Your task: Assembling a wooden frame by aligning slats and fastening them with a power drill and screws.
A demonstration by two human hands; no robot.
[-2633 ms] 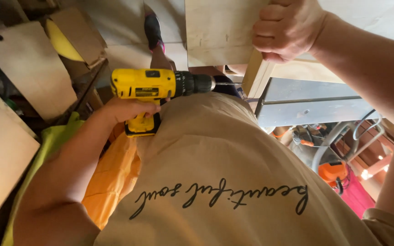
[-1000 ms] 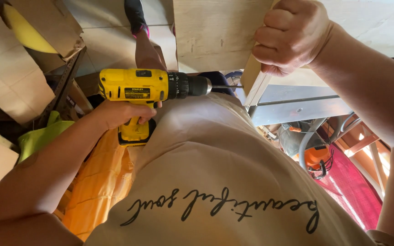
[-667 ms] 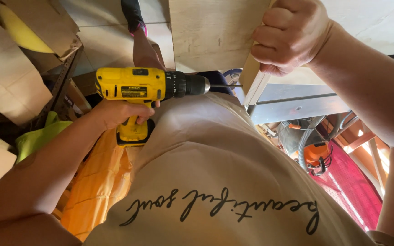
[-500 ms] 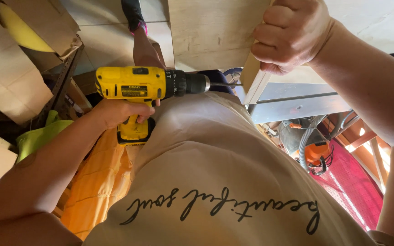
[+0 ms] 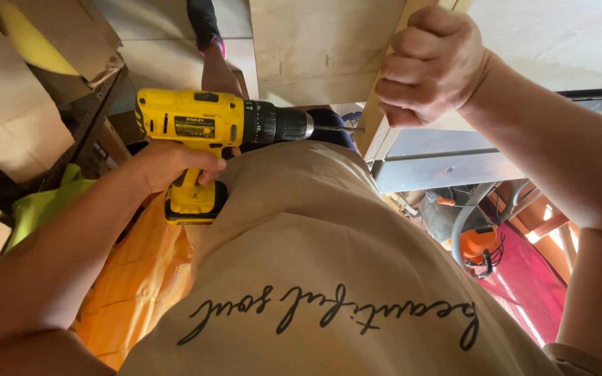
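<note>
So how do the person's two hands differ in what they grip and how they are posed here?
The left hand wraps the handle of the yellow cordless drill, held low beside the body; the right hand is a closed fist on the edge of the pale plywood panel, raised higher. The left hand works a tool with its bit aimed sideways at the panel's edge; the right hand only steadies the wood. Both are bare and firmly closed.

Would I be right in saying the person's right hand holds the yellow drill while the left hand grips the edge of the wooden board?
Not quite: the hands are swapped. In the head view, the left hand holds the yellow drill, while the right hand grips the edge of the wooden board.
</note>
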